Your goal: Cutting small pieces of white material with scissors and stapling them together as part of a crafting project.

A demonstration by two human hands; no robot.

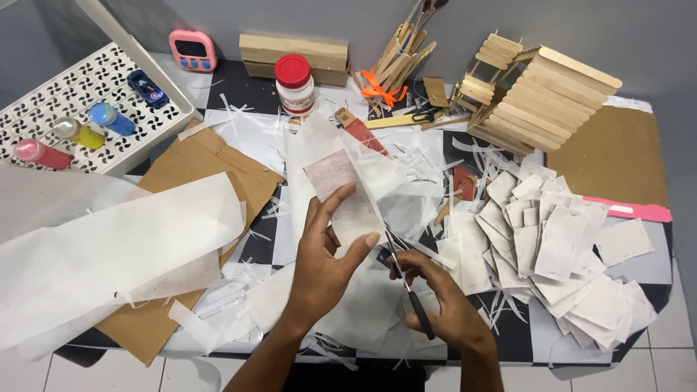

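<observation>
A: Near edge first. What do the hands have?

B: Right hand, grip shut on black-handled scissors, blades up into a white paper strip. Left hand pinches that strip, thumb in front, fingers behind, above the table.

A: How does one cut it well?

B: Prob. keep the sheet taut, pinch close to the blades, feed the paper in rather than chasing it w/ the tips; thin stuff folds otherwise.

A: Packages, labels?

B: Right of centre, pile of cut paper rectangles; pink tape strip past it. Left, big tissue sheets over brown cardboard. Further back, white perforated tray w/ small pink, yellow, blue bottles. At the wall: pink timer, white jar w/ red lid, label too small to tell, and a craft-stick house.
</observation>
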